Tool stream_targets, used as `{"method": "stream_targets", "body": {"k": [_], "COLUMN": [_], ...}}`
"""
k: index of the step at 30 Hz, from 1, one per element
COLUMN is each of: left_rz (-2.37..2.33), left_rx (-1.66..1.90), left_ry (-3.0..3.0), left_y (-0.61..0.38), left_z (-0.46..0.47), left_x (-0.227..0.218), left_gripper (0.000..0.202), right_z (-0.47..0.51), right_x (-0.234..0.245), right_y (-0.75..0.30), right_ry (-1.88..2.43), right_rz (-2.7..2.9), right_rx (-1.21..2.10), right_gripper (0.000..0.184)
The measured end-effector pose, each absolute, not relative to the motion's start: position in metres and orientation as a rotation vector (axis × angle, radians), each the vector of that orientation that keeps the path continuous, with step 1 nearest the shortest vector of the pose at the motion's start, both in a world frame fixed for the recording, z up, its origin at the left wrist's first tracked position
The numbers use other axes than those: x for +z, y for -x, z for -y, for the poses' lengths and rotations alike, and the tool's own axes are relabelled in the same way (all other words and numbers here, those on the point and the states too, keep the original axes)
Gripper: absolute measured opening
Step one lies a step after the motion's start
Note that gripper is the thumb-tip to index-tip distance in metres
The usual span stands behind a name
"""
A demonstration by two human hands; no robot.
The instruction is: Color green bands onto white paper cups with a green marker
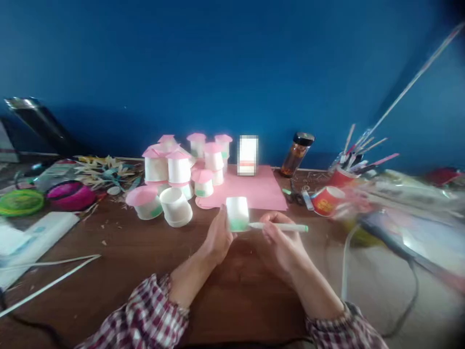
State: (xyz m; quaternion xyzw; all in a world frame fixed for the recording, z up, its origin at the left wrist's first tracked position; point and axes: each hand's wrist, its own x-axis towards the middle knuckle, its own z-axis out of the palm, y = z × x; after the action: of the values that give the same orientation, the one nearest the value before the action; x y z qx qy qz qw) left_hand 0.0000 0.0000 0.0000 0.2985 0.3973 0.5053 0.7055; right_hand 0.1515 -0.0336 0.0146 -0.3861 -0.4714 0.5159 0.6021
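My left hand [220, 237] is closed round the side of a white paper cup [237, 211], which bears a patch of green near its lower edge. Between the fingers of my right hand [281, 237] is a white marker [292, 227] with a green end; its tip points left and meets or nearly meets the cup's green patch. Just left of my hands, a plain white paper cup [176, 207] stands tilted on the table. Beside it sits a cup with a pink paper roof [143, 196] and a green patch.
Several more pink-roofed cups [178, 167] stand behind, near pink paper sheets [250, 191]. A bottle of brown liquid [298, 152] leans at the wall. Red paper cups [328, 199], one holding pens, are at right. Paper strips [105, 174] and a power strip [43, 242] lie left.
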Motion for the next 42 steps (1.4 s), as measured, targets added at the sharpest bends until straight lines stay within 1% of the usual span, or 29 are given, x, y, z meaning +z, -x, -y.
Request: {"method": "stream_targets", "body": {"k": [5,8,13,18,23,31,37,42], "left_rz": [-0.899,-0.829,-0.736,-0.745,-0.767,-0.83,-0.863,-0.817], "left_rx": [1.108,1.098,1.117,1.089,1.085,1.102,1.094,1.094], "left_ry": [-0.598,-0.594,-0.591,-0.617,-0.581,-0.686,-0.718,-0.667], "left_y": [-0.001,-0.002,-0.003,-0.002,-0.002,-0.002,0.0,-0.001], "left_z": [-0.004,-0.004,-0.004,-0.005,-0.006,-0.004,-0.004,-0.005], "left_x": [-0.012,-0.012,-0.011,-0.013,-0.013,-0.016,-0.017,-0.017], "left_gripper": [0.045,0.049,0.046,0.049,0.048,0.046,0.051,0.046], "right_z": [0.036,0.035,0.034,0.034,0.034,0.034,0.034,0.034], "right_x": [0.016,0.016,0.014,0.014,0.014,0.016,0.017,0.015], "right_y": [-0.149,-0.15,-0.153,-0.154,-0.153,-0.152,-0.152,-0.151], "right_ry": [0.998,1.037,1.056,1.061,1.068,1.122,1.133,1.084], "right_rz": [1.209,1.227,1.296,1.278,1.326,1.38,1.323,1.308], "right_rx": [1.204,1.157,1.135,1.142,1.155,1.13,1.071,1.121], "right_gripper": [0.022,0.022,0.022,0.022,0.021,0.022,0.022,0.019]}}
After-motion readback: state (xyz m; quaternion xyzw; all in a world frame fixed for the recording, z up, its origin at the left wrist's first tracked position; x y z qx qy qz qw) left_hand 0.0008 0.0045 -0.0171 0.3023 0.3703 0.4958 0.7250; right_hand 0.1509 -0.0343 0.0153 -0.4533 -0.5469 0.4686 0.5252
